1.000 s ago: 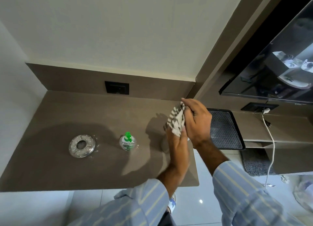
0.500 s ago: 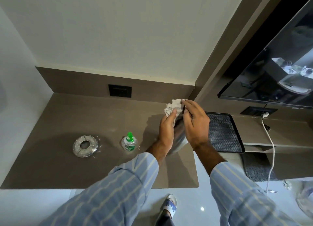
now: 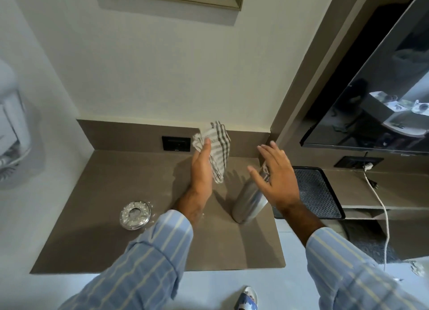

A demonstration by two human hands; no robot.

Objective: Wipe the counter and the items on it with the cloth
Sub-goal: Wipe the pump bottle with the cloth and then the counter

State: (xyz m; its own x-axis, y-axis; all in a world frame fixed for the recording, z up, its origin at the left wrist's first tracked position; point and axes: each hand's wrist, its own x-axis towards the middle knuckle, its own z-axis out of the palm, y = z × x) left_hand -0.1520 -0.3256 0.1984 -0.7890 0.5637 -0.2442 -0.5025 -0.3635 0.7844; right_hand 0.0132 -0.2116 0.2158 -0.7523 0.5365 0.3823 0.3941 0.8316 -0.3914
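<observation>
My left hand (image 3: 202, 170) is raised over the brown counter (image 3: 116, 240) and holds a white cloth with grey stripes (image 3: 217, 151), which hangs from the fingers. To its right a steel bottle (image 3: 249, 200) stands on the counter near the right end. My right hand (image 3: 276, 179) hovers just above and in front of the bottle's top, fingers spread, holding nothing. A round shiny metal dish (image 3: 135, 215) lies on the counter to the left. My left sleeve (image 3: 148, 258) hides the spot where the green soap bottle stood.
A black wall socket (image 3: 175, 143) sits in the backsplash. A dark patterned tray (image 3: 316, 191) lies on the lower shelf right of the counter, with a white cable (image 3: 380, 205) beyond it. A dark screen (image 3: 371, 100) hangs at the upper right.
Both hands were wrapped around the bottle with the cloth. Now they have come apart: the left hand lifted the cloth away to the left and the right hand let go of the bottle.
</observation>
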